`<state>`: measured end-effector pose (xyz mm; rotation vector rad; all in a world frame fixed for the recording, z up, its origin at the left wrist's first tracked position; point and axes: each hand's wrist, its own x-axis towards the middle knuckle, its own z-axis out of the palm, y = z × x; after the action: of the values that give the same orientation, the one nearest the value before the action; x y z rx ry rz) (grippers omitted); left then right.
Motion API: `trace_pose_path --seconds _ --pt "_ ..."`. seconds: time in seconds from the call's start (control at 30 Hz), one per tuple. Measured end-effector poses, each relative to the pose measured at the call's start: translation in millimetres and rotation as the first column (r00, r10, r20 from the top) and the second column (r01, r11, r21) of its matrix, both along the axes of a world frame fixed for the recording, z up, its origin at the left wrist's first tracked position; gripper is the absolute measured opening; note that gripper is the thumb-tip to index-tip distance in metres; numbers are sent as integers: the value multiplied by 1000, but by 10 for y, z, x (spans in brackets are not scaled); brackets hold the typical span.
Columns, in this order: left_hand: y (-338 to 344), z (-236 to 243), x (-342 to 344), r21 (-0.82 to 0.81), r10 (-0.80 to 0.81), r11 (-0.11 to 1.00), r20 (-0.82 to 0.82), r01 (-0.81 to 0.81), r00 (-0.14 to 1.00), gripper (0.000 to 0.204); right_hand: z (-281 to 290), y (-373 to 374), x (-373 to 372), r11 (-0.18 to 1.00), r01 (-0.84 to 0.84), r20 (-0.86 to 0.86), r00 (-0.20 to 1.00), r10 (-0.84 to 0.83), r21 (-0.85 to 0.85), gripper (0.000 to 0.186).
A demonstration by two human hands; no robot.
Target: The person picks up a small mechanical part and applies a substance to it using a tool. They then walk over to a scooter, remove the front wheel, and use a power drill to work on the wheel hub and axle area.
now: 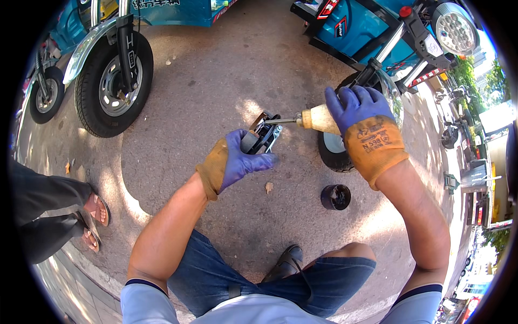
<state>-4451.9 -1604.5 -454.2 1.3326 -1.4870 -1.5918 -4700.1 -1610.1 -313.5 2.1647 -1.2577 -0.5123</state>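
The left hand, in a purple-coated glove with a tan fabric cuff, is partly closed about a small mechanical part, its thumb stretched out along the near side. The part is raised above the ground, around the middle of the scene; it is angular, with black pieces and smooth, shiny metal edges, though its finer detail is too small to tell.

To the right, the right hand, gloved alike, wraps its fingers firmly round a bottle-shaped tool with a rounded, cream-coloured body and a yellowish collar. Its slim, straight metal stem points left, the tip at the part; whether they touch, I cannot tell.

Below, the ground is hard, grainy and brownish grey, patched with sunlight. A round, dark pot stands on it to the near right, glossy inside, and a dry, crinkled leaf lies to the pot's left. At the far left is a ribbed black rubber tyre on a slotted metal rim; at the far right, a vehicle with glossy teal panels. On the near left, a bystander's foot wears a brown sandal.
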Motion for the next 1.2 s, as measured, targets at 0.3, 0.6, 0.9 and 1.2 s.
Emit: trace_pose_path --seconds 0.3,0.6,0.9,1.2 --pt "-4 19 25 -20 -32 999 54 33 998 63 43 71 -67 997 42 171 984 -53 65 60" --pt "3 -49 -29 11 -11 1000 -26 11 1000 58 62 186 -245 992 80 256 961 -103 98 72" --pt "-1 -68 -84 118 -29 992 -172 50 985 32 -33 183 -306 1000 10 151 988 -12 17 53" --pt "-8 20 -112 123 -30 991 -204 56 978 35 -17 179 -268 1000 16 135 991 -18 17 53"
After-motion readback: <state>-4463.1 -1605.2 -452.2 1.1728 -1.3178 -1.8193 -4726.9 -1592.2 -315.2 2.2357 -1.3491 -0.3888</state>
